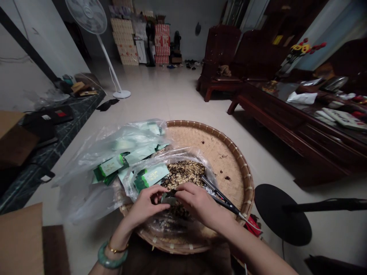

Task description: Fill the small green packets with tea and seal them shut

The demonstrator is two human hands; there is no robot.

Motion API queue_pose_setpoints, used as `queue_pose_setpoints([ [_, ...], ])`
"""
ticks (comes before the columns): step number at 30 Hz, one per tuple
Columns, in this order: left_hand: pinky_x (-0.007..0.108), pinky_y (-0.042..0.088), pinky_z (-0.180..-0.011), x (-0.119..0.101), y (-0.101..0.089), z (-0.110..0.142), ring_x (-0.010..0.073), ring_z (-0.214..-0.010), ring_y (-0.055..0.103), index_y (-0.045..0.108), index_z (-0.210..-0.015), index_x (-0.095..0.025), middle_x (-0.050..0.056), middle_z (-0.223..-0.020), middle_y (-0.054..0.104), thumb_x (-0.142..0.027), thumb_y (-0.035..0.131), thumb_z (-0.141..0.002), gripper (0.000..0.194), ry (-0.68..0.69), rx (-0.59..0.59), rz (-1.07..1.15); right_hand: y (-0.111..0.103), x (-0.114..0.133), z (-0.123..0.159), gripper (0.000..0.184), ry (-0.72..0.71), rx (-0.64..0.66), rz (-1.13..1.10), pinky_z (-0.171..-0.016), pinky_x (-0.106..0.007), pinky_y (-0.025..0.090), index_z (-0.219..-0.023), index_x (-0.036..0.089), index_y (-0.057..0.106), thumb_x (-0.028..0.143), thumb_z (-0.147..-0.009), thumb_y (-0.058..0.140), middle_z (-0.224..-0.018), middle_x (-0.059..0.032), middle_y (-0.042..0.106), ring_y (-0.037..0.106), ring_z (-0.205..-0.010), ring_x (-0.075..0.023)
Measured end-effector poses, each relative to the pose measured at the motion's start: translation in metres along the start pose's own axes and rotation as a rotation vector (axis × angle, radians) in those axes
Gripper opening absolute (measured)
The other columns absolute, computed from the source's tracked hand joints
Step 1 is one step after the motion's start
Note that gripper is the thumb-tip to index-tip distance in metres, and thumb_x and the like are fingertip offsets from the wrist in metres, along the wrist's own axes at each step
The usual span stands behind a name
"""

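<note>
My left hand (pixel 147 203) and my right hand (pixel 197 200) meet over the near part of a round woven bamboo tray (pixel 242 168). Between them is a small green packet (pixel 168 198), its upper edge dark and partly covered by my fingers. Left thumb and fingers curl around its left side; the right fingers pinch its top right. Beneath lies a clear plastic bag (pixel 197 152) with a loose mix of pale flakes and dark shreds (pixel 186 172). A black corded flat iron (pixel 219 193) rests by my right hand, jaws apart. Another green packet (pixel 151 176) lies just beyond my left hand.
A big clear bag (pixel 83 183) of green packets (pixel 110 168) overhangs the tray's left side. To the right are a black round stand base (pixel 282 214) and a dark wooden table (pixel 269 114). A white fan (pixel 122 94) stands beyond; cardboard (pixel 21 236) is at lower left.
</note>
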State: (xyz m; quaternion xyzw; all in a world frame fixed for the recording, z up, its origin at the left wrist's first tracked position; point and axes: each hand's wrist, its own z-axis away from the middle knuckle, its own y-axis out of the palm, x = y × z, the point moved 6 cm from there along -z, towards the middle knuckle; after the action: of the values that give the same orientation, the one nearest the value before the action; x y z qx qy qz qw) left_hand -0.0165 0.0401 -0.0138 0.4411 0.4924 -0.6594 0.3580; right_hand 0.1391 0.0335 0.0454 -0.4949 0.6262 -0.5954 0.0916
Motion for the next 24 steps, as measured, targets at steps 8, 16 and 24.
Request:
queue_pose_setpoints([
  [8,0.020,0.039,-0.054,-0.004,0.011,0.001,0.0107,-0.059,0.050,0.055,-0.069,-0.017,-0.004,-0.068,0.055,-0.015,0.072,-0.062,0.018,0.072,-0.092,-0.015,-0.002,0.013,-0.002,0.012,0.118,0.184,0.209,-0.077,-0.033,0.050,-0.085,0.016,0.067,0.021,-0.088,0.057,-0.102,-0.0116,0.062,0.059,-0.092,-0.0231],
  [16,0.025,0.047,-0.062,-0.018,0.003,0.005,0.0139,-0.067,0.058,0.066,-0.084,-0.018,0.002,-0.082,0.063,-0.025,0.069,-0.072,0.014,0.238,-0.097,-0.009,0.004,0.003,-0.007,0.015,0.159,0.235,0.120,-0.067,-0.026,0.044,-0.084,0.017,0.065,0.023,-0.091,0.053,-0.089,-0.0062,0.059,0.057,-0.081,-0.0175],
  [24,0.026,0.046,-0.065,-0.012,0.004,-0.002,0.0168,-0.072,0.059,0.064,-0.069,-0.016,0.004,-0.075,0.064,-0.027,0.067,-0.072,0.011,0.196,-0.192,0.049,-0.001,-0.011,-0.004,0.013,0.253,0.234,0.196,-0.065,-0.028,0.044,-0.081,0.016,0.064,0.025,-0.088,0.057,-0.087,-0.0078,0.061,0.059,-0.081,-0.0201],
])
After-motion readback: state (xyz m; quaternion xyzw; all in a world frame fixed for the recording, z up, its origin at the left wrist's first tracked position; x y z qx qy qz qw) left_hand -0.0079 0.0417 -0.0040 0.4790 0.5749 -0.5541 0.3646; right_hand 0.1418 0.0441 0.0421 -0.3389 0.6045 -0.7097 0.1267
